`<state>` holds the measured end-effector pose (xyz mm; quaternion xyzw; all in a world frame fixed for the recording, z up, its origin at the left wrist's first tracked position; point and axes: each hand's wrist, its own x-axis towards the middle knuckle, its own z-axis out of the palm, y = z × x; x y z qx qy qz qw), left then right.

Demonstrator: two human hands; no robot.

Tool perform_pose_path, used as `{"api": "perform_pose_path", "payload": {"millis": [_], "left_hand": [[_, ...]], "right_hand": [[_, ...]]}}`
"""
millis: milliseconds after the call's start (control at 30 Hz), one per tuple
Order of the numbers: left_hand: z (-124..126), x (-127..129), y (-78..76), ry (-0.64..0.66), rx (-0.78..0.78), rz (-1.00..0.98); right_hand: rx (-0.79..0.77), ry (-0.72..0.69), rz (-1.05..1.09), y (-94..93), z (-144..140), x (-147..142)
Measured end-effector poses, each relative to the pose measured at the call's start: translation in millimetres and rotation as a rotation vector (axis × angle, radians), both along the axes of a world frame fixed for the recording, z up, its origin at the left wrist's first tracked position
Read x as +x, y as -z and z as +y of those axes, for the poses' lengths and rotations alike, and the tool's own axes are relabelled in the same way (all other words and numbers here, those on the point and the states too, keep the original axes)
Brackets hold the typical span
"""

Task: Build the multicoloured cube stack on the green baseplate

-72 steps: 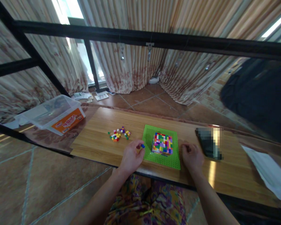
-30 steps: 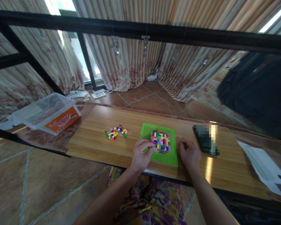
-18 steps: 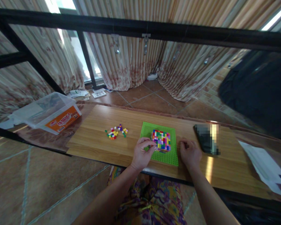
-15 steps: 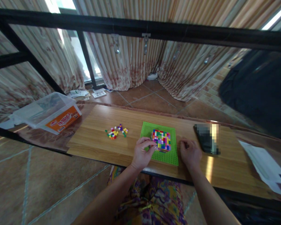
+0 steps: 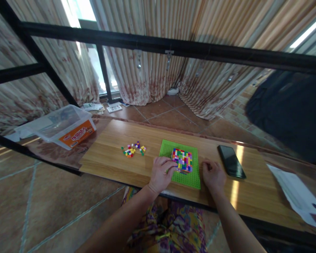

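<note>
Nearest the tabletop edge, the left hand lies on the green baseplate, its fingers bent and pressed against the near left side of the multicoloured brick block; whether anything sits between the fingertips cannot be told. The right hand rests just right of the baseplate, loosely curled with fingers together, holding nothing visible. The brick block stands in the middle of the baseplate. Right of the baseplate lies a black phone, and further right a white paper. Left of the baseplate sits a scatter of loose small bricks. Far left, beyond them, stands a clear plastic tub.
</note>
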<state>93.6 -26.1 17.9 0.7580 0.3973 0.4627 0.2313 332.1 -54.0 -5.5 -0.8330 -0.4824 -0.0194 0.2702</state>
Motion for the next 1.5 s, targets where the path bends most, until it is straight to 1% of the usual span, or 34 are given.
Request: {"api": "perform_pose_path", "payload": {"millis": [133,267,467,533,600,700,833,933,1033,1200,1367,1433,1500], "left_hand": [[-4,-13,-0.1,-0.038,-0.042,-0.030],[0,-41,4.5,-0.092,-0.057,-0.034],[15,-91,9.3,-0.308,-0.034,0.070],[19,-103,10.1,-0.389,-0.002,0.133],[23,-109,10.3,-0.467,0.030,0.211],[30,-108,8.4,-0.535,0.041,0.337],[37,-99,3.3,-0.542,0.019,0.444],[38,-92,2.3,-0.531,0.028,0.465],[36,-87,4.5,-0.532,0.029,0.470],[38,-83,5.5,-0.553,0.032,0.492],[40,-82,0.4,-0.498,0.019,0.444],[36,-77,-1.8,-0.428,0.001,0.391],[27,-67,-4.1,-0.313,-0.054,0.308]], "right_hand": [[0.011,-0.004,-0.018,1.9,0,1],[0.020,-0.010,-0.027,1.2,0,1],[0.033,-0.022,-0.038,2.3,-1,2],[0.041,-0.029,-0.036,3.2,-2,3],[0.043,-0.034,-0.040,3.5,-2,3],[0.040,-0.029,-0.052,2.7,-3,3],[0.041,-0.034,-0.066,1.7,-2,3],[0.037,-0.040,-0.071,1.8,-2,4],[0.044,-0.044,-0.064,1.7,-2,3],[0.046,-0.032,-0.048,0.7,-2,2],[0.037,-0.036,-0.044,0.1,-1,2],[0.035,-0.037,-0.044,-0.5,-1,1],[0.043,-0.036,-0.042,-1.4,-1,1]]}}
